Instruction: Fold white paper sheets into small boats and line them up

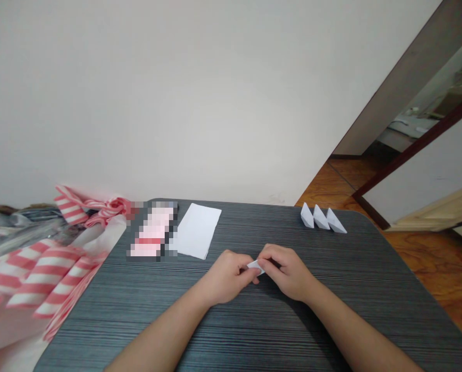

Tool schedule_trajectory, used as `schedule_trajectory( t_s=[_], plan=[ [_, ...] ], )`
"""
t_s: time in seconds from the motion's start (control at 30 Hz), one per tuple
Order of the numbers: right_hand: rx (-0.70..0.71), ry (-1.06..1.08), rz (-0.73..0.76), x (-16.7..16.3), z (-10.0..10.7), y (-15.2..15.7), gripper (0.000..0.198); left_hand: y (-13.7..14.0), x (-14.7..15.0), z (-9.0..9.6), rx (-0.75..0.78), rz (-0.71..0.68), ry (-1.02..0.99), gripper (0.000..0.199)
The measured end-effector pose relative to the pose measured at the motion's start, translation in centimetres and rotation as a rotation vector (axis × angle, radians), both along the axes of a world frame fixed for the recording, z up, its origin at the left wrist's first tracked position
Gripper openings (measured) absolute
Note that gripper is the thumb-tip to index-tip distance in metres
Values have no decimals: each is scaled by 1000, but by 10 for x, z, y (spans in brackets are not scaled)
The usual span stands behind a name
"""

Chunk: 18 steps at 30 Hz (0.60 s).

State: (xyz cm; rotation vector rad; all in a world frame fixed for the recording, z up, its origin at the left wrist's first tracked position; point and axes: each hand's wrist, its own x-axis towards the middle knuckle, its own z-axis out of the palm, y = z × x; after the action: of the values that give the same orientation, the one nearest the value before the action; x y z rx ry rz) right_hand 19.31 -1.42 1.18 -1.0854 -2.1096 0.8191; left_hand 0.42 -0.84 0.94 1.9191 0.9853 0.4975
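Note:
Over the middle of the dark table (200,330), a small folded piece of white paper (256,266) is pinched between both hands. My left hand (229,276) grips its left end with thumb and fingers. At the right end, my right hand (285,268) presses it between thumb and fingertips. Much of the paper is covered by the fingers. Toward the back right stand three folded paper boats (322,218) in a row, close together. Left of the hands lies a stack of white paper sheets (198,232).
A blurred-out pink and dark flat object (151,230) lies at the table's back left. Red-and-white striped cloth (52,268) is heaped beyond the left edge. A pale wall (200,103) rises behind the table. Wooden floor (428,263) shows at the right.

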Motion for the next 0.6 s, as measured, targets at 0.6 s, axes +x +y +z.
schedule_trajectory(
  t_s=[0.6],
  plan=[
    [-94,-62,-66,3,-2,2,26,1,2,6,-204,109,-189,34]
  ],
)
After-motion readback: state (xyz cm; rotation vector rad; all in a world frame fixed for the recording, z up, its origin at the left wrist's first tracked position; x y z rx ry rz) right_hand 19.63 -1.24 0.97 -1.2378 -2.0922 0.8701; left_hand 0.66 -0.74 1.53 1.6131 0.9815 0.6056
